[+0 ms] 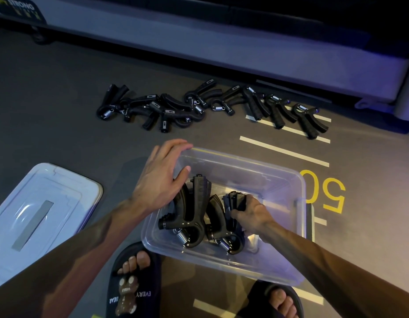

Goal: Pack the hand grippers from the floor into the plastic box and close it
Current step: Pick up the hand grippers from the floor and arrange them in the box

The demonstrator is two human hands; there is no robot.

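Floor (pixel 84 138) is dark grey with white stripes and a yellow "50" (pixel 325 191) painted to the right of the box. A long pale bench or machine base (pixel 198 37) runs across the top of the view.

Plastic box (pixel 297 191), clear, sits on the floor between the person's feet, open. Its lid (pixel 38 203), pale with a grey label strip, lies flat on the floor well to the left, apart from the box.

Row of hand grippers on the floor (pixel 198 106), black with steel springs, is scattered beyond the box, near the bench. Many not yet packed, some overlapping; exact count unclear.

Left hand (pixel 162 177) rests on the box's far-left corner, fingers fairly straight over the rim, thumb dipped inside. Grip loose, steadying the box, holding nothing.

Right hand (pixel 251 214) is inside the box, fingers curled round a gripper in the right hand (pixel 235 200), grip closed on its handles, setting it beside the others.

Packed grippers (pixel 194 210): at least two already lie in the box, springs toward the near wall, handles pointing away.

Black slides (pixel 132 283) on both feet at the bottom edge.

Step in hand, judged: packing, early to middle, most grippers outside. Next move likely calls for releasing this one, reaching past the far rim to the floor row for another. Lid fetch from the left comes last.
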